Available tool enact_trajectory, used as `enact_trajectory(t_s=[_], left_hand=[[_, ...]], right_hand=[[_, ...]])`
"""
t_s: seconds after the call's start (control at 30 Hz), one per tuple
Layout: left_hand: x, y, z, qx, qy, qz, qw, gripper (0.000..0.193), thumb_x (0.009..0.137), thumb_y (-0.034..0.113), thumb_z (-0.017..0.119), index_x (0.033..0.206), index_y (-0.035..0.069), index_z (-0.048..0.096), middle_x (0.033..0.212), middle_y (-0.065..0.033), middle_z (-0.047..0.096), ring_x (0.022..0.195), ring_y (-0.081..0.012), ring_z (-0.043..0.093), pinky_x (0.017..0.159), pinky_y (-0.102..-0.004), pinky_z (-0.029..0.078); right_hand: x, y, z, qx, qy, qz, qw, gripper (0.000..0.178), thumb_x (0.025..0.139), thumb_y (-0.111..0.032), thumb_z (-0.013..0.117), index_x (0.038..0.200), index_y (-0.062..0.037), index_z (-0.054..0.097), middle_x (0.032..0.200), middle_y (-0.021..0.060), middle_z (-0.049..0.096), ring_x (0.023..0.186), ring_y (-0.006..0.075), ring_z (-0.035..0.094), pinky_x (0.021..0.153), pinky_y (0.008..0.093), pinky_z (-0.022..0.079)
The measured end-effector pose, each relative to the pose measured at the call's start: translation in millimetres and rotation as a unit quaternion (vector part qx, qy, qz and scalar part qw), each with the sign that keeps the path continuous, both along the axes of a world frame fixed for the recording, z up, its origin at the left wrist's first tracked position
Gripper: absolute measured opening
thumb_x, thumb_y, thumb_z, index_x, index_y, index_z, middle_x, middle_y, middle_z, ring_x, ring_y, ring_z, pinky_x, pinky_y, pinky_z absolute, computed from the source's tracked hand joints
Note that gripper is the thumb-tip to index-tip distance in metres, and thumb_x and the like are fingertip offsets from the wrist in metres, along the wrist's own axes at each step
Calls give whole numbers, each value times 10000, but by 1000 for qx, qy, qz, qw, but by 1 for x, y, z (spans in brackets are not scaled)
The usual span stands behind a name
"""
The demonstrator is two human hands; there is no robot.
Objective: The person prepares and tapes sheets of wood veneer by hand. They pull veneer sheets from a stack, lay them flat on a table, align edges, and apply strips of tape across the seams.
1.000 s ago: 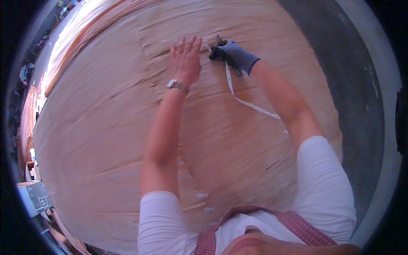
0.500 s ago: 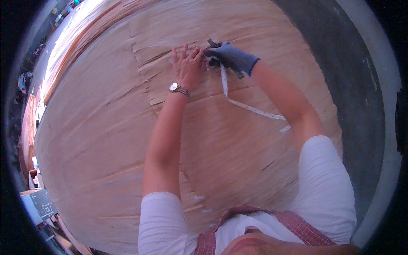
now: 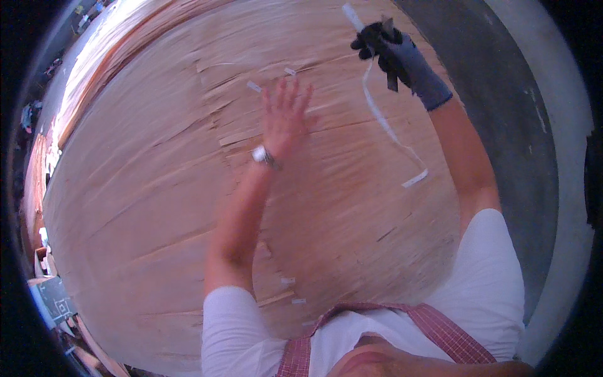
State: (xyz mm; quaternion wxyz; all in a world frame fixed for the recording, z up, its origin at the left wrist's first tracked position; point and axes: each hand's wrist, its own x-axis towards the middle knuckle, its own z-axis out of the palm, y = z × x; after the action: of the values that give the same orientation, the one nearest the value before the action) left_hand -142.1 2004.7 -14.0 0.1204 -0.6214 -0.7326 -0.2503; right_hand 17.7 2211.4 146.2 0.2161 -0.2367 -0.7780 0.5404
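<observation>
Thin brown wood veneer sheets spread under both hands, with cracks and split edges. My left hand, bare and wearing a wristwatch, is open with fingers spread, over or on the veneer; it is slightly blurred. Just beyond its fingertips, two short pieces of white tape, a left piece and a right piece, lie by a split. My right hand, in a grey glove with black fingers, is closed on a long white tape strip at the far right. A dark flat piece, kind unclear, juts from that hand.
More short tape pieces lie on the veneer close to my body. A grey floor runs along the right side. At the left rim are a blue-grey box and further stacked wood sheets.
My right hand has moved away to the far right, drawing the tape strip along. My left hand has slid back toward me, and two short tape pieces now show where the hands were.
</observation>
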Motion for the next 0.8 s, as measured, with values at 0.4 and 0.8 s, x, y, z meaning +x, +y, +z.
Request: enact_trajectory(t_s=[0.4,0.8], left_hand=[[48,-40,-10,-114,-97,36,988,716,889,565,495,1498,226,332,1592,-78,200,1483,-287,93,1175,-527,-20],[52,-32,-4,-89,-125,68,986,801,874,620,496,1524,216,259,1593,-87,196,1483,-283,98,1159,-571,-10]], right_hand=[[54,141,87,70,166,-311,933,278,942,-355,549,923,-97,651,685,32,582,500,209,481,441,367,412],[203,207,159,180,55,-424,886,308,923,-415,585,811,-132,627,643,48,591,523,190,507,459,344,386]])
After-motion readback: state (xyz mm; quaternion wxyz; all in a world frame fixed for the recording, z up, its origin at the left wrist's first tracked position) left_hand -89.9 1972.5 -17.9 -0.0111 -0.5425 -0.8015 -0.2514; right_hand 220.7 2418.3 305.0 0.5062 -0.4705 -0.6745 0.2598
